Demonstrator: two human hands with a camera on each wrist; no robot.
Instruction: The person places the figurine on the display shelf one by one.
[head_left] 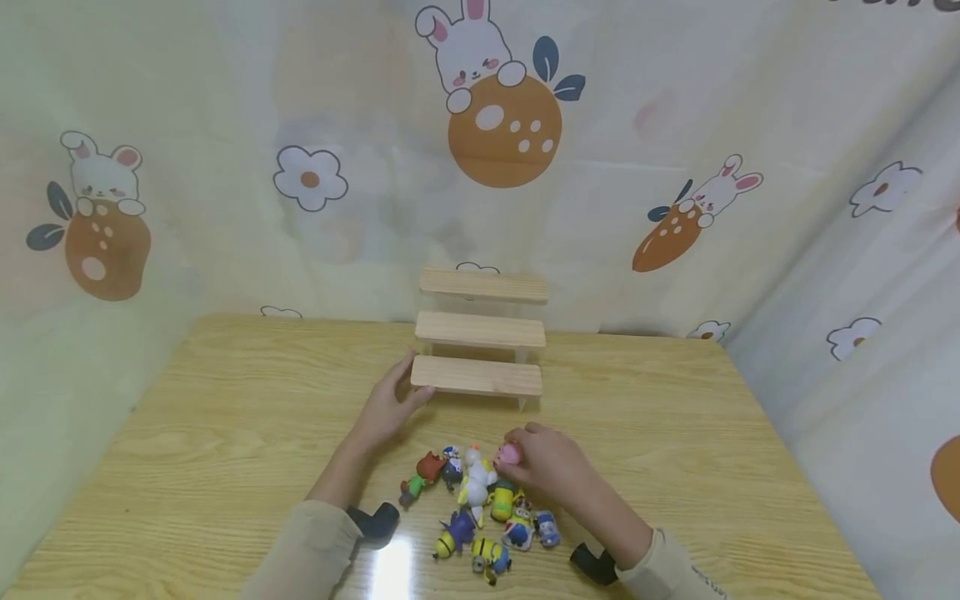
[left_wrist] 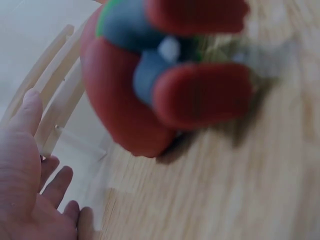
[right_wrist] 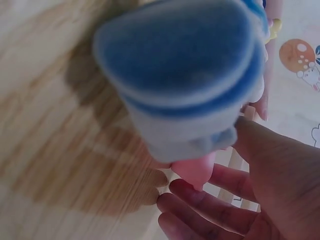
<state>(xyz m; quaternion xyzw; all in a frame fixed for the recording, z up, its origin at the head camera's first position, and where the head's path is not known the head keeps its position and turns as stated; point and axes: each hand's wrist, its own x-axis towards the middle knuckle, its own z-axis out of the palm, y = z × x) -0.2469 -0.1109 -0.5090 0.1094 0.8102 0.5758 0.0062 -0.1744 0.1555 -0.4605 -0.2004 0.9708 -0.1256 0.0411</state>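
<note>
Right hand (head_left: pixel 551 462) pinches a pink figure (head_left: pixel 510 454) at the far edge of the toy pile (head_left: pixel 480 508) on the bench (head_left: pixel 225 417) — grip closed round it. Left hand (head_left: pixel 386 408), fingers straight, touches the lowest step of the wooden riser (head_left: pixel 480 333). Risk: a loose pinch drops the figure, or the lift drags neighbouring toys over.

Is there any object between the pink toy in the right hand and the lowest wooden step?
Nothing visible. The right hand holds the pink toy just in front of the lowest step, with only bare table between. The left hand touches that step's left end, off to the side.
</note>
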